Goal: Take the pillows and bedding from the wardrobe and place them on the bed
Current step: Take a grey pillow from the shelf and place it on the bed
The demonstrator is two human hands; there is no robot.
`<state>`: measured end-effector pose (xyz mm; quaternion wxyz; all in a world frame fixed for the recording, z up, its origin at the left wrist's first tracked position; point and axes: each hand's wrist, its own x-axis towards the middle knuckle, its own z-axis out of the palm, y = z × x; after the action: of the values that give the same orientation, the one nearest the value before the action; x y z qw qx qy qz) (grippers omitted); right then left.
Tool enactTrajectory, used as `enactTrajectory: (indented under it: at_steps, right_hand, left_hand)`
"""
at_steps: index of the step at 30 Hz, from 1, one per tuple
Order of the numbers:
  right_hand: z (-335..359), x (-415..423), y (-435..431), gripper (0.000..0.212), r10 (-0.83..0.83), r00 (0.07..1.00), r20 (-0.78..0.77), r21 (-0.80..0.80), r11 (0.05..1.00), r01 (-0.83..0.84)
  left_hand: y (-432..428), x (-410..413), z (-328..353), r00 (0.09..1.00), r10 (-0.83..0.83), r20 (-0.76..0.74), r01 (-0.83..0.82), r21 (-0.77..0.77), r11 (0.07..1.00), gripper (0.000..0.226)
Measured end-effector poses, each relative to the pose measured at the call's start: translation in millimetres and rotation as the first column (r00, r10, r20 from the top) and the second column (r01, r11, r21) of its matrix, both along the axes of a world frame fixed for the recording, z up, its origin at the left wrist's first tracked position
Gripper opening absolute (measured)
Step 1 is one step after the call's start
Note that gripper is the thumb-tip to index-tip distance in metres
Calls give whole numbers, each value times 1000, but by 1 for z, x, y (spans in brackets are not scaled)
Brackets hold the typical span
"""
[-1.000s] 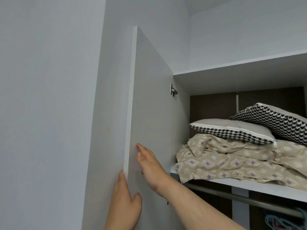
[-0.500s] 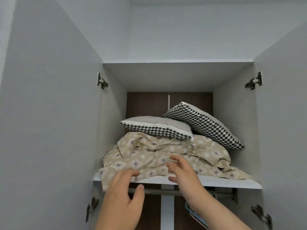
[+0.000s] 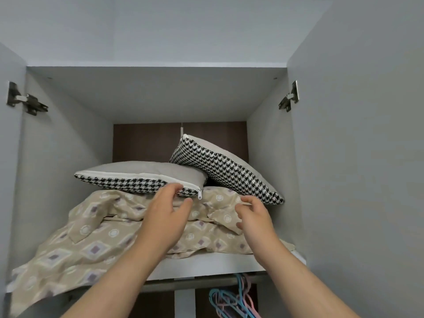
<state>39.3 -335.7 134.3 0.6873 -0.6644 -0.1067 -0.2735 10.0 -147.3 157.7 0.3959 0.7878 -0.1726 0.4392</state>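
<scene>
Two pillows [image 3: 140, 177] with a houndstooth pattern lie on the beige bedding [image 3: 91, 237], on the top shelf [image 3: 206, 263] of the open wardrobe [image 3: 270, 157]. One is flat at 10 o'clock; the other leans at 1 o'clock. The step is the first reach. The left hand [image 3: 166, 216] and right hand [image 3: 254, 216] are spread, grasping nothing. Next they must pinch the flat pillow's edge, I think.

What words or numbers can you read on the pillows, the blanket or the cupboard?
None: no words, numbers or labels can be read anywhere.
The two pillows show only a black-and-white houndstooth pattern.
The beige bedding shows only circles and diamonds.
The wardrobe doors and the hinges are plain.
</scene>
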Motion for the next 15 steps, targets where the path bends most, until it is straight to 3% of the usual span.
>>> enactTrajectory:
  at_steps: [4, 8, 12, 15]
  right_hand:
    - [19, 31, -18, 51, -230, 972, 47, 21, 973, 229]
    - [41, 68, -35, 54, -418, 902, 110, -22, 906, 423]
    - [72, 110, -51, 56, -538, 832, 134, -77, 831, 550]
    - [100, 144, -60, 56, -576, 804, 145, -129, 795, 593]
  left_hand:
    - [-17, 42, 41, 997, 66, 31, -67, 28, 997, 52]
    - [-25, 81, 96, 971, 199, 135, -210, 75, 975, 51]
    - [-26, 116, 153, 866, 365, 341, -429, 135, 893, 54]
    - [-23, 147, 187, 811, 382, 443, -525, 263, 810, 53]
